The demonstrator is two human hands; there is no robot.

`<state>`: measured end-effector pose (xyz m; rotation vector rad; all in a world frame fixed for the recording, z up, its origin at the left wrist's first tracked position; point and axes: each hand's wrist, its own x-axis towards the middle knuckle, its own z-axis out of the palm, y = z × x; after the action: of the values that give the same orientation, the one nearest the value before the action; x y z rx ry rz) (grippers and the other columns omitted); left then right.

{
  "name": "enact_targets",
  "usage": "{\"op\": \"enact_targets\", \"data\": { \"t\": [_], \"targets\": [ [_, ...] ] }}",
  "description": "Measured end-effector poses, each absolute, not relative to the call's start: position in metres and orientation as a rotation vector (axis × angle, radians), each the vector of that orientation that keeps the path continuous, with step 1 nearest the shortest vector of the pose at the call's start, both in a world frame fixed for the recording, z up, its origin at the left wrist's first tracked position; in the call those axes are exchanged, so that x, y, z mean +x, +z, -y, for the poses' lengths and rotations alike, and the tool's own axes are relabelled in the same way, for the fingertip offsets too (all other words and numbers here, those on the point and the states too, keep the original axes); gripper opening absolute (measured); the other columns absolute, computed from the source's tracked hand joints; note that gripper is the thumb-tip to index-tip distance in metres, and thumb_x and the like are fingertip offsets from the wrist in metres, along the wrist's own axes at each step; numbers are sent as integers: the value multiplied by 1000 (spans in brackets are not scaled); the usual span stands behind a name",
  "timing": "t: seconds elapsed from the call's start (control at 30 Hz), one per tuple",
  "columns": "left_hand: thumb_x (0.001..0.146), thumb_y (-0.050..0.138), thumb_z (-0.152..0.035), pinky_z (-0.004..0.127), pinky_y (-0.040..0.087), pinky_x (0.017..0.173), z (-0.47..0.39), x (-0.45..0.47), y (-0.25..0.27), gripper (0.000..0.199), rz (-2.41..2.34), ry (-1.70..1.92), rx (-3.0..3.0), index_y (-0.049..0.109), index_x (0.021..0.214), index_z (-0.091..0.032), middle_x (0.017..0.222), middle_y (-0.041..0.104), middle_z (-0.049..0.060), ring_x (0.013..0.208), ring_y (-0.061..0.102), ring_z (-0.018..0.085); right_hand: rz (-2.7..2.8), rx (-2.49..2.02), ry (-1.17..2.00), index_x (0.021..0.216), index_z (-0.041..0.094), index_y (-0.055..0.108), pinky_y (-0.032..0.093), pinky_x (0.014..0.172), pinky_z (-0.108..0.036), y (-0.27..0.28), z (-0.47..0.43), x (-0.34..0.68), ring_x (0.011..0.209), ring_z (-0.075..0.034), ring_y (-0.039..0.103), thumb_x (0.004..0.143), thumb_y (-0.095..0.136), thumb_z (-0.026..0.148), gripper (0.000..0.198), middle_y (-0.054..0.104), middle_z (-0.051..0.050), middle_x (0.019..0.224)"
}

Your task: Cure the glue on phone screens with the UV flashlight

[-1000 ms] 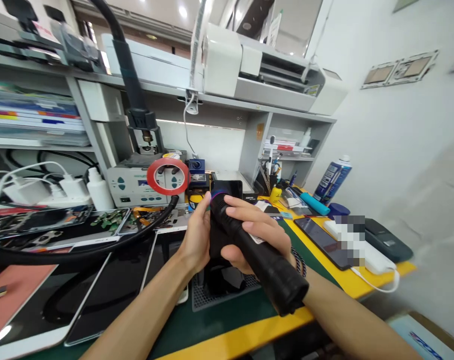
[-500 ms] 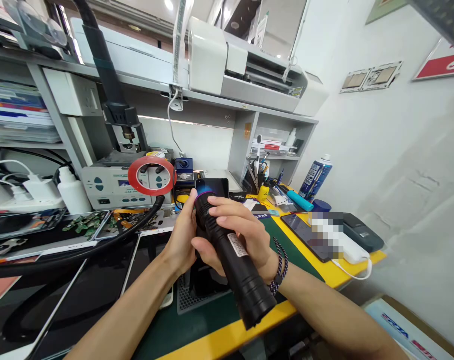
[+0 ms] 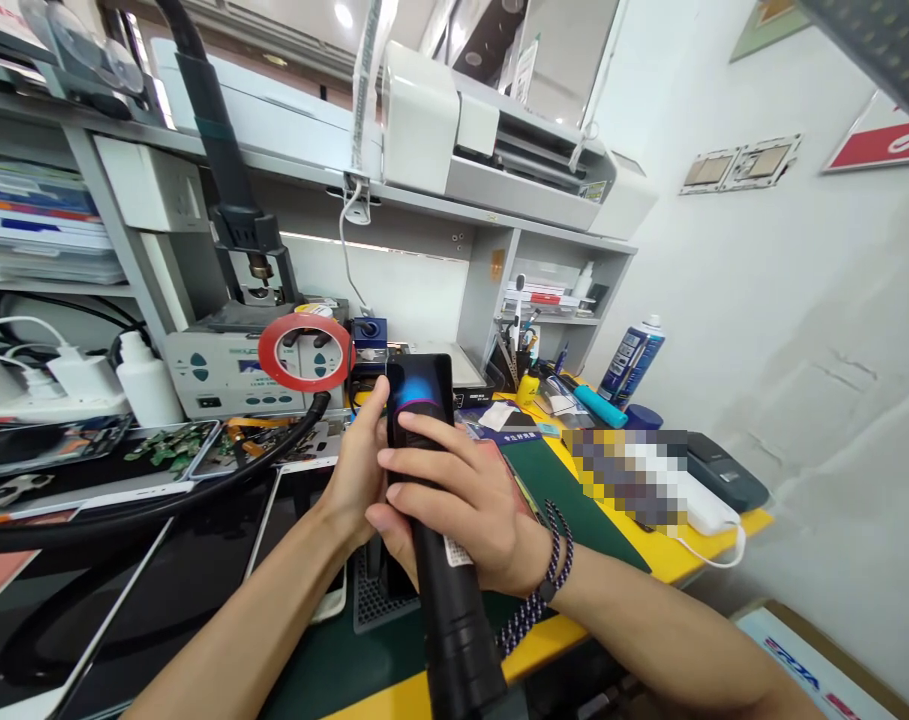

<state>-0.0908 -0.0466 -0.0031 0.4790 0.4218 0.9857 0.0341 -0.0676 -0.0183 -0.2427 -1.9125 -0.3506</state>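
Observation:
A black smartphone (image 3: pixel 440 372), screen toward me, is gripped along its left edge by my left hand (image 3: pixel 358 470), whose thumb shows beside it. My right hand (image 3: pixel 469 495) is wrapped round a black flashlight (image 3: pixel 461 610). The flashlight's lit head points at the phone's screen and casts a blue glow there; whether the two touch I cannot tell. From my right wrist hangs a braided dark cord (image 3: pixel 559 550). Below my hands a grey perforated pad (image 3: pixel 375 600) with a dark device on it lies on the green mat (image 3: pixel 326 665), partly hidden.
At left are large dark screens (image 3: pixel 176 590), a thick black hose (image 3: pixel 221 490) and a hot-air station (image 3: pixel 221 370) with a red tape roll (image 3: pixel 272 330). A spray can (image 3: pixel 632 360) and a white power bank-like block (image 3: pixel 713 505) stand at right. The yellow table edge (image 3: pixel 559 640) runs close to me.
The flashlight has swung more upright, its rear end moving left and down. Its head now sits lower on the phone, so more of the screen and the blue glow show.

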Motion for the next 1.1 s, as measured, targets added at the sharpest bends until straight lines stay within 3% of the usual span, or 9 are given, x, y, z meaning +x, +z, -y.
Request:
{"op": "enact_targets", "data": {
  "t": [0.3, 0.6, 0.8, 0.97, 1.1],
  "targets": [
    [90, 40, -70, 39, 58, 66, 48, -101, 3, 76, -491, 930, 592, 72, 112, -4, 85, 75, 20, 73, 73, 32, 2030, -163, -383, 82, 13, 64, 55, 106, -37, -22, 87, 32, 114, -22, 66, 81, 71, 8, 9, 73, -6, 88],
    [95, 39, -62, 42, 59, 79, 43, -100, 2, 66, -440, 1072, 605, 69, 119, -8, 93, 76, 17, 85, 74, 32, 2128, -90, -367, 74, 10, 66, 53, 109, -38, -17, 102, 33, 90, -17, 73, 91, 56, 6, 21, 72, -7, 81],
    [94, 39, -63, 43, 59, 76, 41, -106, 4, 66, -394, 1109, 701, 70, 117, -9, 97, 75, 18, 86, 73, 33, 2013, -94, -263, 77, 10, 63, 60, 97, -34, -37, 106, 21, 82, -17, 73, 86, 62, 5, 11, 71, -4, 77],
    [95, 36, -64, 36, 57, 63, 39, -108, 1, 68, -405, 1118, 754, 72, 109, -8, 90, 75, 17, 67, 70, 26, 1915, -167, -242, 75, 13, 60, 62, 94, -32, -50, 109, 16, 91, -19, 72, 82, 66, 5, 13, 69, -2, 74],
    [95, 39, -63, 38, 58, 67, 35, -107, -4, 68, -364, 1071, 716, 70, 112, -5, 87, 75, 18, 70, 71, 28, 1924, -158, -279, 77, 11, 60, 62, 94, -32, -42, 110, 19, 99, -21, 71, 82, 67, 4, 11, 69, -2, 76]
  ]
}}
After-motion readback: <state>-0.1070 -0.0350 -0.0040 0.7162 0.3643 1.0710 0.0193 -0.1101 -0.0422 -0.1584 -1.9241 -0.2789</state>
